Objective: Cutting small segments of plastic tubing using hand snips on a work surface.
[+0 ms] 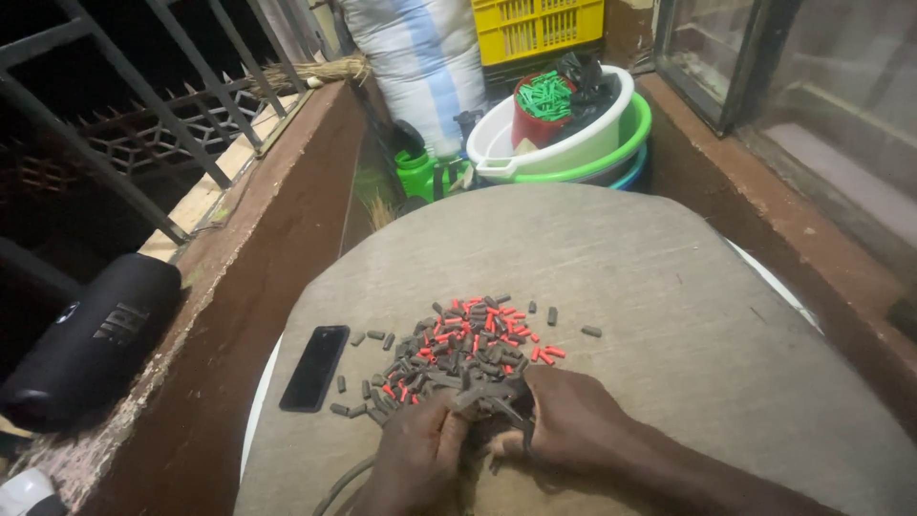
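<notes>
Both hands, the left hand (420, 449) and right hand (564, 420), pinch small grey pieces, half hidden, beside the pile of grey and red plastic caps (468, 349) on the cloth-covered table (669, 287).

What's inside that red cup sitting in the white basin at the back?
The red cup is filled with small green plastic pieces, heaped to its rim. Whatever lies beneath that top layer is hidden. Black plastic sits beside it in the white basin.

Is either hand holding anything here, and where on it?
Both hands, left and right, pinch small grey pieces at the near edge of the pile; where exactly on a piece cannot be told.
</notes>
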